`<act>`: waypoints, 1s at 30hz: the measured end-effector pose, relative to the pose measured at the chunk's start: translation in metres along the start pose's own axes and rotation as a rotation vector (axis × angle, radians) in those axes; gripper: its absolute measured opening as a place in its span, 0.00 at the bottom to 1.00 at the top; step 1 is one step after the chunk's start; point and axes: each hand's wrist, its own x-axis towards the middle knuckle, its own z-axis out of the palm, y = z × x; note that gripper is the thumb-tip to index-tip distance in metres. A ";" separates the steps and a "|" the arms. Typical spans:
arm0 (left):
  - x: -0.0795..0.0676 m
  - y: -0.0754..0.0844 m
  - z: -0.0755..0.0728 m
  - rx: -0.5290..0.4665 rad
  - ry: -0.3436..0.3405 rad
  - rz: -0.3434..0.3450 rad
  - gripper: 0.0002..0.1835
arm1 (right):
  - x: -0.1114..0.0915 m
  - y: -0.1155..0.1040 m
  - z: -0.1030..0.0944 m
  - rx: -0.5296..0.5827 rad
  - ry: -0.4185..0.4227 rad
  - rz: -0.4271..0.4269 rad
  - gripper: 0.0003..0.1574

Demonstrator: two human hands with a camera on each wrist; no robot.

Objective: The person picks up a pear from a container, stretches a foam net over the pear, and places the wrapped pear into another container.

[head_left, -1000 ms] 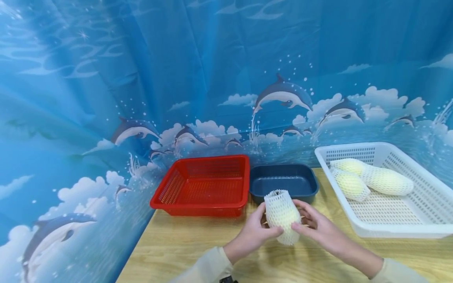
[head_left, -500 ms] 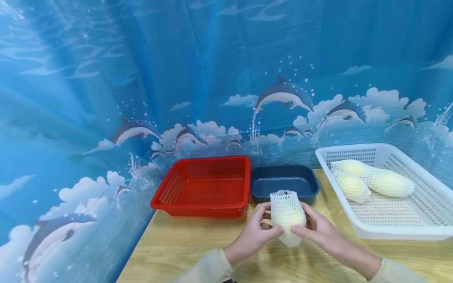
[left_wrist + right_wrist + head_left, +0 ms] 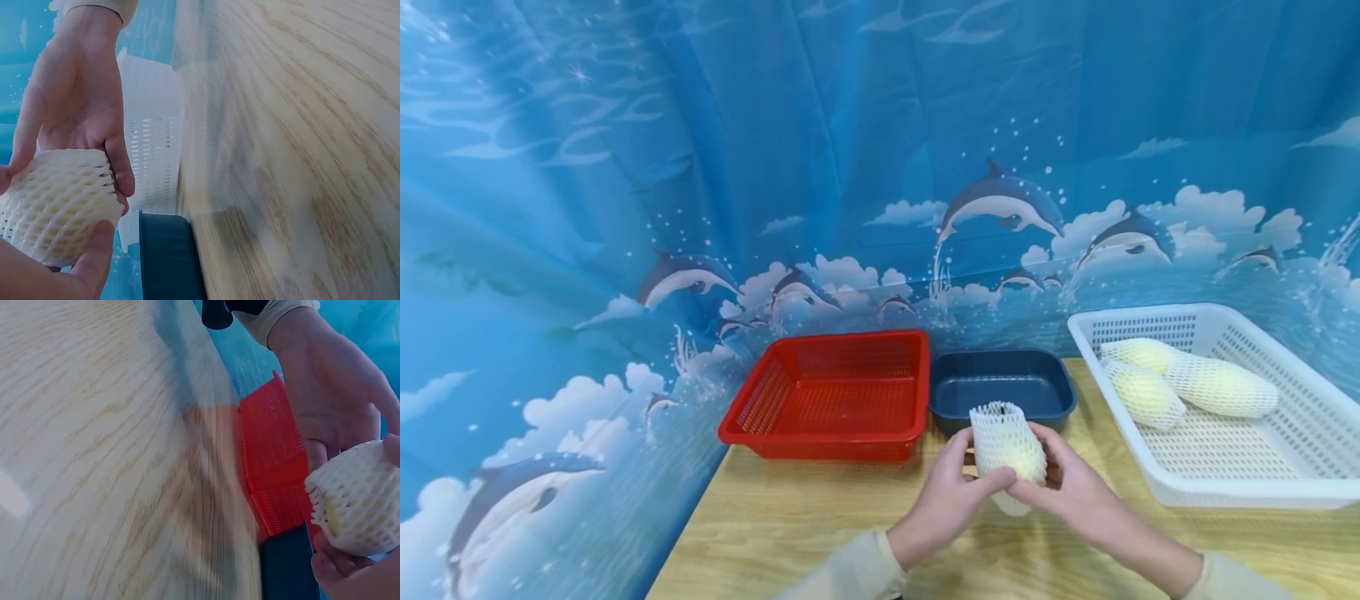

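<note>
In the head view, a pale yellow fruit in a white foam net sleeve (image 3: 1009,442) is held between both hands, over the front of the table. My left hand (image 3: 947,492) grips its left side and my right hand (image 3: 1078,492) its right side. Both thumbs come together across the near face, while the far fingers are partly hidden behind the net. The upper end of the sleeve is loose, with a dark spot inside. In the left wrist view, the net (image 3: 59,206) lies between the two hands. Yellow shows through the net (image 3: 362,500) in the right wrist view.
A red perforated basket (image 3: 820,437) stands at the back left. Beside it, a dark blue basin (image 3: 1000,360) sits just beyond the hands. On the right, a white basket (image 3: 1247,487) contains several netted fruits (image 3: 1221,383). A dolphin-print curtain (image 3: 850,167) hangs behind the wooden table (image 3: 790,517).
The netted fruit has shifted slightly to the right and turned a little in the hands. The two thumbs have moved together until they meet in front of it.
</note>
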 end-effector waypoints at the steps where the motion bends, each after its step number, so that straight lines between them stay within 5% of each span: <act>1: 0.001 -0.001 0.000 -0.003 -0.001 0.008 0.31 | -0.001 0.001 0.000 0.005 -0.006 -0.010 0.50; 10: 0.001 -0.008 -0.008 -0.055 -0.017 0.059 0.30 | -0.005 0.004 -0.012 0.065 -0.086 -0.078 0.35; 20: 0.000 -0.012 -0.012 -0.101 -0.065 0.095 0.29 | -0.002 0.003 -0.011 0.022 -0.119 0.038 0.43; 26: -0.002 -0.012 -0.013 -0.150 -0.129 0.137 0.28 | -0.004 0.005 -0.010 0.147 -0.229 -0.022 0.42; 30: -0.003 -0.011 -0.014 -0.095 -0.110 0.137 0.26 | -0.005 0.005 -0.008 0.151 -0.178 -0.029 0.40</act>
